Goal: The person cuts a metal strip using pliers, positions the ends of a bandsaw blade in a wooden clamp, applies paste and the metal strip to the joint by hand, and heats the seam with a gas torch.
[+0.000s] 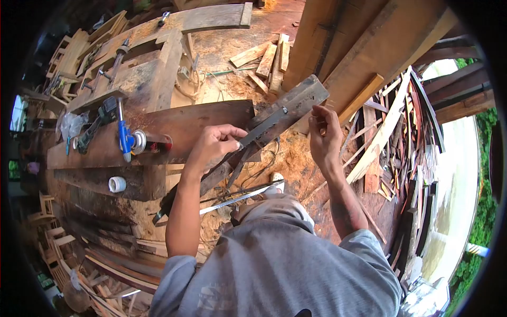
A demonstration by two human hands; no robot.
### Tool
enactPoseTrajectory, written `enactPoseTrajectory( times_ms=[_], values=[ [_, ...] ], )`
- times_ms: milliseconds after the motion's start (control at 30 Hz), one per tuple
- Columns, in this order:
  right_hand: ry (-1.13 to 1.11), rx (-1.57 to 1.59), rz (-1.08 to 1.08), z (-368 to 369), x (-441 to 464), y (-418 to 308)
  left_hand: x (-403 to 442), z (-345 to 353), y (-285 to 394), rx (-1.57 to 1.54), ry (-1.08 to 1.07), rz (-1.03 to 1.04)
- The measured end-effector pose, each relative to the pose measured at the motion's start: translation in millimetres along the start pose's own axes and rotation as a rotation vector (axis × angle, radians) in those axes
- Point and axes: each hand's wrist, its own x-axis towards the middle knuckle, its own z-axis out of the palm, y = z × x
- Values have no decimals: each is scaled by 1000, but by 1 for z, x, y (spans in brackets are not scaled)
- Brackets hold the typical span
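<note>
A narrow wooden beam (309, 95) slants up in front of me, with a flat dark grey strip (264, 124) along its near side. The strip looks like metal, and a small shiny piece sits at its upper end. My left hand (214, 148) pinches the strip's lower end between thumb and forefinger. Beside the beam's far end is my right hand (325, 134), raised with its fingers curled in toward the thumb. Whatever those fingers hold, if anything, is too small to make out.
On a thick plank (211, 119) to the left lie a blue-bodied tool (125, 138) and a dark green power tool (103, 113). A white roll (117, 184) rests lower down. Large boards (364, 47) lean ahead; scrap wood (391, 137) piles up at right. Sawdust covers the floor.
</note>
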Motion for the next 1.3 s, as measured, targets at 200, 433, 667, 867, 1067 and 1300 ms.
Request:
enactPoseTrajectory(
  times_ms=[200, 433, 667, 867, 1067, 1300],
  values=[
    [-6, -210, -300, 3, -8, -23, -4, 6, 2, 67, 56, 28],
    [-15, -224, -275, 23, 0, -22, -6, 9, -3, 98, 102, 87],
    [64, -184, -219, 37, 3, -4, -2, 10, -7, 196, 101, 126],
    [-86, -151, -155, 41, 12, 1, 9, 7, -19, 205, 108, 341],
    [-108, -240, -231, 43, 24, 19, 9, 8, -20, 261, 152, 425],
    [-188, -109, -157, 43, 27, 16, 19, 12, -24, 209, 143, 420]
  ],
)
